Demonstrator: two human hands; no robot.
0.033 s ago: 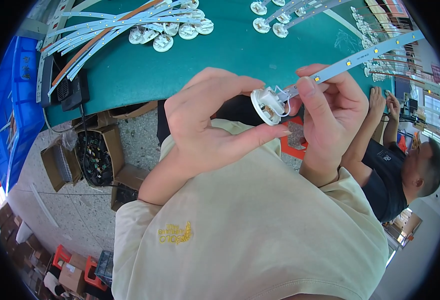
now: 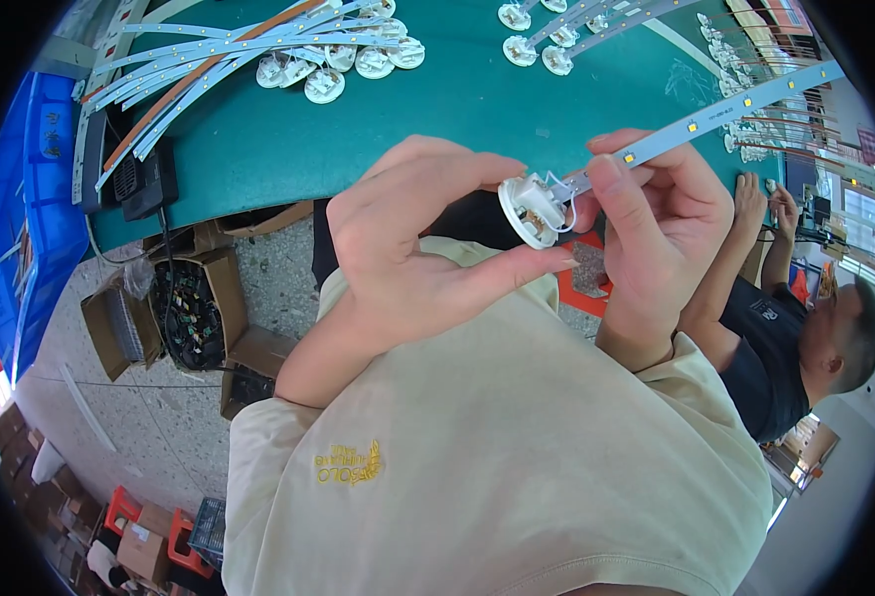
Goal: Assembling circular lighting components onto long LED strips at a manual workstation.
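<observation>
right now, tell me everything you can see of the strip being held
The strip is long, narrow and flat, pale grey-blue, and looks stiff. Yellow squares dot its face, with small dark print. It is pinched near its lower end by the right grip and slants up to the right. Thin white wires run from that end to a white cap.
</observation>
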